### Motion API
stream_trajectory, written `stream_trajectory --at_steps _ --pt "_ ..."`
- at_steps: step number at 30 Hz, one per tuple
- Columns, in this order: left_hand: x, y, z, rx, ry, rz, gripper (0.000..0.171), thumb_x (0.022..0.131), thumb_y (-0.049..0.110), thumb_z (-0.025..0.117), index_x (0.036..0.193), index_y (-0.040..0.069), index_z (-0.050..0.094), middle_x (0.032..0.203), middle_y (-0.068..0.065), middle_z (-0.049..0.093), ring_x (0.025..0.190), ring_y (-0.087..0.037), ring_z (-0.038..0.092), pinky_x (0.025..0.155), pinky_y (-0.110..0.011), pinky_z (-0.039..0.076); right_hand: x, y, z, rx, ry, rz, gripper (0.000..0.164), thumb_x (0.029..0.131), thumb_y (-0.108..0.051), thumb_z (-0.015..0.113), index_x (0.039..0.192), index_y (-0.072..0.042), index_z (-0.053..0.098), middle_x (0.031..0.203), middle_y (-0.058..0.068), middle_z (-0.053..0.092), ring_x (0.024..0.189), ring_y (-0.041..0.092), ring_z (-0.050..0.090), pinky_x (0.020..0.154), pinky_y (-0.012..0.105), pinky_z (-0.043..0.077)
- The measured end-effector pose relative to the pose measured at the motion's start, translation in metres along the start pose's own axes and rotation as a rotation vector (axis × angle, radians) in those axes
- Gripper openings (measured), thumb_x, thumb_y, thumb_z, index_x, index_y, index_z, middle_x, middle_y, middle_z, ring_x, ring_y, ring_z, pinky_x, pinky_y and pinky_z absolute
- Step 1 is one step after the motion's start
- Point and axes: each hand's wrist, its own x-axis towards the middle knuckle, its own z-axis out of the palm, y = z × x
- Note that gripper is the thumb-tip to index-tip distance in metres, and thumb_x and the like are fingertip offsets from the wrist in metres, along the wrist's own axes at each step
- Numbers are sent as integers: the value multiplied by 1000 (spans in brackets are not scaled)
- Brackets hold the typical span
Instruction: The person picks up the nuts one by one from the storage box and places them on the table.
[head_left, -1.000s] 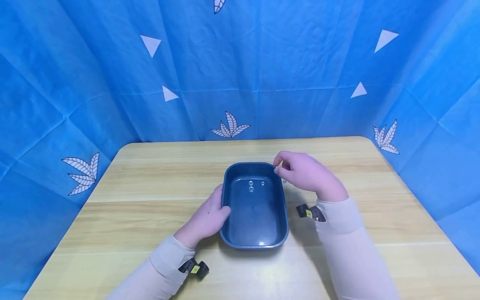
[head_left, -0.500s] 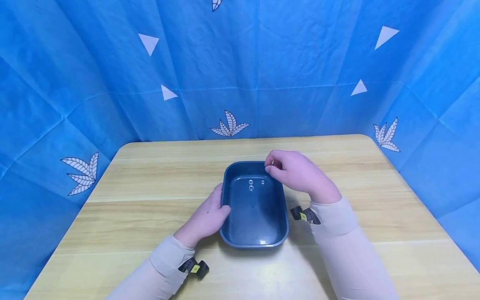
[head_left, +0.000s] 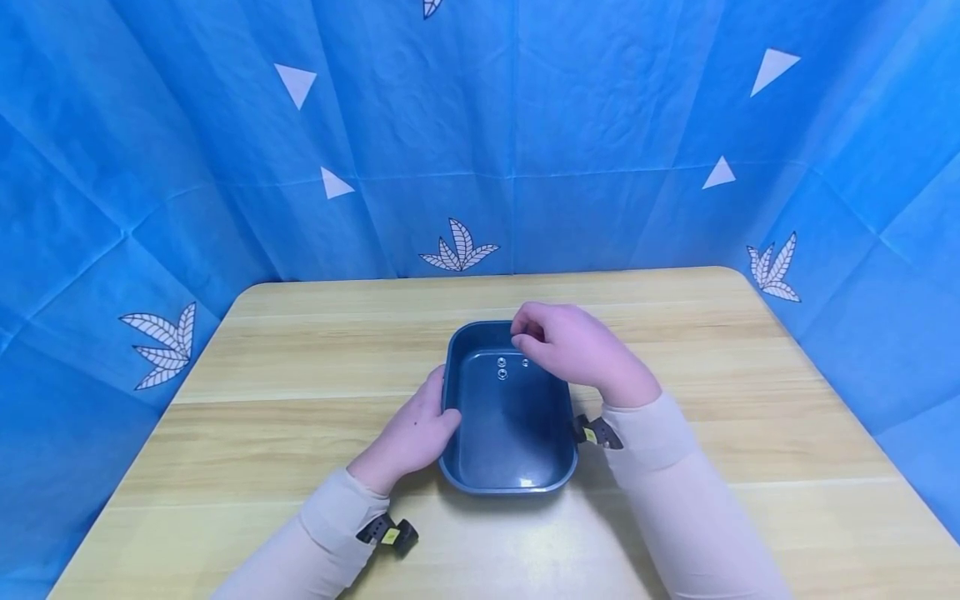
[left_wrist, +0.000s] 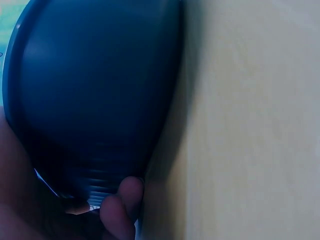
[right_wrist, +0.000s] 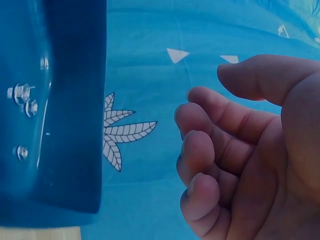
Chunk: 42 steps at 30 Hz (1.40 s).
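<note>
A dark blue rectangular plastic tray [head_left: 510, 446] sits on the table. My left hand [head_left: 412, 433] grips its left side, thumb over the rim and fingers along the outer wall. In the left wrist view, fingertips [left_wrist: 120, 205] press the outside of the tray [left_wrist: 95, 90]. Three small shiny metal hex nuts [right_wrist: 22, 93] lie inside toward the far end. Over the tray's far right corner hovers my right hand [head_left: 573, 350]. Its fingers [right_wrist: 197, 155] are loosely curled, the thumb apart from them, with nothing visible between.
The tray stands on a light wooden table [head_left: 300, 358]. Blue cloth [head_left: 600, 125] with white leaves and triangles hangs behind the table and at both sides. Each wrist wears a black strap with a small camera.
My right hand has moved left over the tray's far end. A small metal piece seen beside the tray a second ago is out of sight. My left hand stays put.
</note>
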Motion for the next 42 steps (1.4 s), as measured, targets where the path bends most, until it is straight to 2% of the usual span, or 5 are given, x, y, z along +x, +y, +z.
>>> stream_trajectory --at_steps 8,14,26,35,42 --pt "0 -1 -2 -14 -8 -3 67 99 12 47 161 14 20 158 -5 38 141 -27 41 110 -57 38 15 -12 15 22 -20 34 11 99 -30 62 101 -20 67 81 -4 63 73 18 58 65 34 51" --pt "0 0 -2 -23 -12 10 67 99 12 46 161 14 20 157 -4 39 140 -26 42 110 -56 39 23 -18 24 -64 1 107 13 99 -30 60 100 -19 67 80 -4 64 73 18 58 66 33 51" --pt "0 1 -2 -11 -10 3 68 99 12 47 161 14 20 158 -5 37 141 -26 40 110 -56 37 30 -1 37 -194 -19 236 20 97 -30 64 102 -12 72 89 2 68 77 21 60 71 37 52" --pt "0 1 -2 -11 -8 -18 69 99 12 46 162 14 19 160 -5 35 143 -26 38 112 -56 36 35 9 47 -268 -77 234 27 93 -29 66 109 -9 74 105 7 72 92 25 65 84 44 55" --pt "1 0 -2 -7 -10 -14 68 99 13 46 161 15 20 159 -4 36 141 -25 40 111 -54 37 36 11 52 -281 -129 251 22 93 -30 69 94 -8 72 85 4 68 74 22 60 69 38 53"
